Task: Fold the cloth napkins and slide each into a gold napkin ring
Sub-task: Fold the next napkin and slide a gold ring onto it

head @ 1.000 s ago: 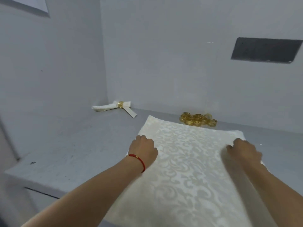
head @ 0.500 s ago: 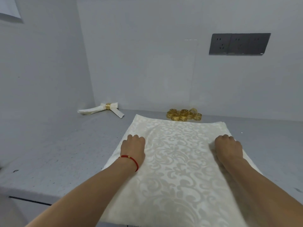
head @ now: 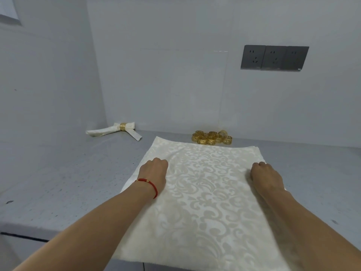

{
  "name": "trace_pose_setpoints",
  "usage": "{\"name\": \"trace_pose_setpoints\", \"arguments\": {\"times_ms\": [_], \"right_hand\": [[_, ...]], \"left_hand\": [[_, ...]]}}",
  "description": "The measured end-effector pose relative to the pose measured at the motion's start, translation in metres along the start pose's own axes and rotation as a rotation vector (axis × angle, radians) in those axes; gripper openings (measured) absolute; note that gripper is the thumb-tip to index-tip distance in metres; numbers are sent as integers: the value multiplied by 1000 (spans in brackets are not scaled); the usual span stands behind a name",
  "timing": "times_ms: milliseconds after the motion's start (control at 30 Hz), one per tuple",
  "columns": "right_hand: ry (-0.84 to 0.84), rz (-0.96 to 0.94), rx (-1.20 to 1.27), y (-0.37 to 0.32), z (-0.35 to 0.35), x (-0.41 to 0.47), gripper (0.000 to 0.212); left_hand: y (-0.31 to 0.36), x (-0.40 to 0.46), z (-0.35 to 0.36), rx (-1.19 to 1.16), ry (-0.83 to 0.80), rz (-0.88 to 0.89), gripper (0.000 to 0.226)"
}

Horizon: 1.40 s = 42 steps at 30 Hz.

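A cream damask napkin (head: 205, 192) lies spread on the grey counter (head: 68, 182), its near edge hanging over the front. My left hand (head: 154, 173), with a red cord on the wrist, sits on the napkin's left edge with fingers curled down into the cloth. At the right edge my right hand (head: 266, 177) has its fingers curled into the cloth the same way. A cluster of several gold napkin rings (head: 212, 138) stands just past the napkin's far edge. A finished napkin in a gold ring (head: 115, 130) lies in the back left corner.
Grey walls close the counter at the back and the left. A dark socket panel (head: 274, 57) is mounted on the back wall at the right. The counter's front edge (head: 25, 234) runs low on the left.
The napkin now lies squarer to the back wall, with its far edge closer to the rings. Both hands have stayed on its side edges, fingers curled.
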State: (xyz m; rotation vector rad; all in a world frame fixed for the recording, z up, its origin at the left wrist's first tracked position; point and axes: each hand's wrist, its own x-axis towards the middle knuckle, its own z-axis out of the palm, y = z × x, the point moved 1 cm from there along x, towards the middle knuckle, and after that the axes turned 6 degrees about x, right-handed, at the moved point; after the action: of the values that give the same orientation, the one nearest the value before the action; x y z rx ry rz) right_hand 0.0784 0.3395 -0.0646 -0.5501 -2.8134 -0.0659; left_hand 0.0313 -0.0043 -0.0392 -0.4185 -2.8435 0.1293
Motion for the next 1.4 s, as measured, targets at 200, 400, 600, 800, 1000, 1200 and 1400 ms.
{"name": "trace_pose_setpoints", "arguments": {"times_ms": [200, 400, 600, 800, 1000, 1200, 1400], "right_hand": [[-1, 31, 101, 9, -4, -6, 16], [-57, 49, 35, 7, -5, -3, 20], [-22, -15, -62, 2, -16, -8, 30], [-188, -193, -233, 3, -61, -57, 33], [-789, -281, 443, 10, -113, -114, 25], [-225, -138, 137, 54, -57, -83, 30], [-94, -113, 6, 81, -30, -85, 35]], "left_hand": [[0, -2, -2, 63, 34, -11, 14], [1, -1, -6, 85, 28, -7, 15], [-1, 3, -14, 40, 11, 6, 14], [4, 12, -18, 76, -49, 57, 16], [11, 19, -20, 301, 17, 15, 34], [44, -18, -19, -76, 37, -37, 32], [87, -131, -28, -296, 151, 358, 35]]}}
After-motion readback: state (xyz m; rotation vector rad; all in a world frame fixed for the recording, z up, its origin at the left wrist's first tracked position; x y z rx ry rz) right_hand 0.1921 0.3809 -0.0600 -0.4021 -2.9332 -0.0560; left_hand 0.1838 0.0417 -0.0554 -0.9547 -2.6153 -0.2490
